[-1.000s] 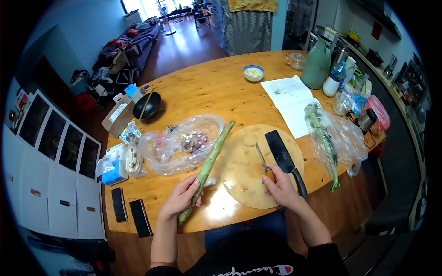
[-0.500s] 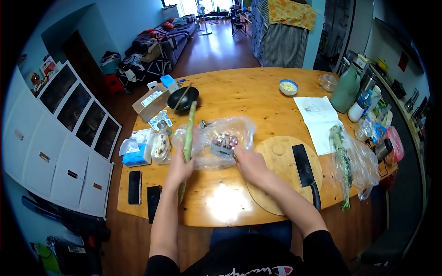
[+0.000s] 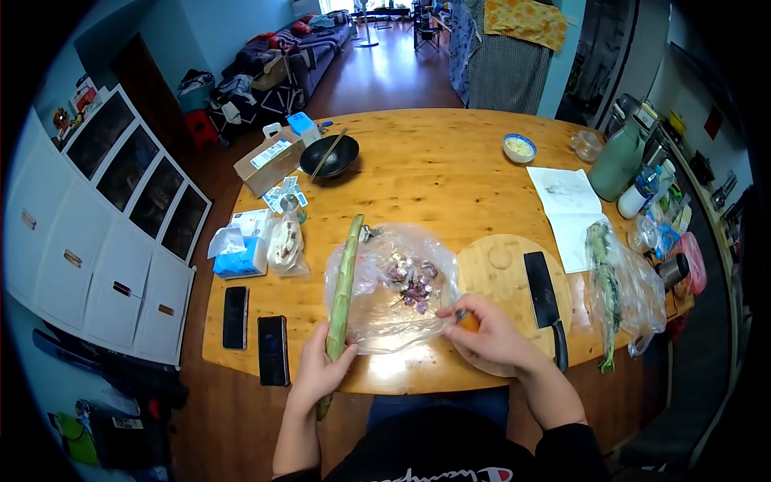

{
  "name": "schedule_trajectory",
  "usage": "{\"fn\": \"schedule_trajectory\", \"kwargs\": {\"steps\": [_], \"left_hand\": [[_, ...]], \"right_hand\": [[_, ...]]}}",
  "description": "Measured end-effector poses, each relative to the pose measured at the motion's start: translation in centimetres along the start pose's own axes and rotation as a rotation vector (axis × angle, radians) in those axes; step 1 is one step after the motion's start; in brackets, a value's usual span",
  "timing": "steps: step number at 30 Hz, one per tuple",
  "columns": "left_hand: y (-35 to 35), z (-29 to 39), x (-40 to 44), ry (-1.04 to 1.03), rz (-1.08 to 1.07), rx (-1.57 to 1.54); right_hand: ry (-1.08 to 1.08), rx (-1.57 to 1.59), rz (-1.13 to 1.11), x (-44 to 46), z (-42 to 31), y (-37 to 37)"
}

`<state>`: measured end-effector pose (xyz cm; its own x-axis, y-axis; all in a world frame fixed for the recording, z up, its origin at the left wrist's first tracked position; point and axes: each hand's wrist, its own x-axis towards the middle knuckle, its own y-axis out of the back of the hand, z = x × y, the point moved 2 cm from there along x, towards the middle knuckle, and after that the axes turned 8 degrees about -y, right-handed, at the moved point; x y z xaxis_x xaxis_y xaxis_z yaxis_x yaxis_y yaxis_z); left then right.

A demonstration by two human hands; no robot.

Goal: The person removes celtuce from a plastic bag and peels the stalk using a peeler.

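Observation:
My left hand (image 3: 321, 365) is wrapped round the lower part of a long green stalk (image 3: 344, 289), which stands tilted over the left side of a clear plastic bag (image 3: 385, 325). Purple and white peelings (image 3: 414, 281) lie on the bag. My right hand (image 3: 486, 333) is closed round the orange handle of a small peeler (image 3: 466, 319), at the bag's right edge; its metal part is hard to make out. Beside that hand is a round wooden board (image 3: 490, 277), with a black cleaver (image 3: 544, 293) on its right side.
Two phones (image 3: 273, 349), tissues (image 3: 241, 255) and a bagged item (image 3: 286, 245) are at the left. A black bowl (image 3: 329, 157) with chopsticks is farther back. To the right are a small bowl (image 3: 520, 148), paper (image 3: 566, 209), leafy stalks (image 3: 604, 281) and a green jug (image 3: 618, 165).
The view has shifted. My right hand with the peeler went from the board to over the peelings, then back right to the bag's edge. The bag is now spread nearer to me.

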<state>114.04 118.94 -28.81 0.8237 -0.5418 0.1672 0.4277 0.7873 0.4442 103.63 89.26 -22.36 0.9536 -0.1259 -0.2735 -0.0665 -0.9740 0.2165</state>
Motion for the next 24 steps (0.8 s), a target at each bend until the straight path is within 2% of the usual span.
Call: {"fn": "schedule_trajectory", "kwargs": {"steps": [2, 4, 6, 8, 11, 14, 17, 20, 23, 24], "left_hand": [[0.0, -0.5, -0.6, -0.032, 0.057, -0.081], [0.4, 0.9, -0.9, 0.056, 0.120, -0.214], [0.8, 2.4, -1.3, 0.107, 0.216, -0.300], [1.5, 3.2, -1.3, 0.120, 0.344, -0.333], [2.9, 3.6, -2.1, 0.136, 0.453, -0.383], [4.2, 2.7, -3.6, 0.189, 0.467, -0.388], [5.3, 1.7, -5.1, 0.248, 0.464, -0.388], [6.0, 2.0, -6.0, 0.298, 0.481, -0.481], [6.7, 2.6, -6.3, 0.267, 0.501, -0.443], [6.9, 2.7, -6.4, 0.258, 0.494, -0.448]], "right_hand": [[-0.161, 0.123, 0.028, 1.9, -3.1, 1.6], [0.143, 0.026, 0.184, 8.7, -4.0, 2.8], [0.383, -0.479, 0.261, 16.7, -5.5, 2.5], [0.424, -0.568, 0.142, 24.1, -3.9, 0.2], [0.455, -0.870, 0.005, 27.4, -4.5, -3.7], [0.375, -0.972, -0.144, 29.6, -4.2, -5.2], [0.419, -1.025, -0.199, 31.4, -2.9, -6.1], [0.356, -0.943, -0.234, 31.8, -4.4, -6.1], [0.330, -0.889, -0.167, 32.2, -8.8, -6.3], [0.397, -0.899, -0.159, 33.3, -9.5, -6.6]]}}
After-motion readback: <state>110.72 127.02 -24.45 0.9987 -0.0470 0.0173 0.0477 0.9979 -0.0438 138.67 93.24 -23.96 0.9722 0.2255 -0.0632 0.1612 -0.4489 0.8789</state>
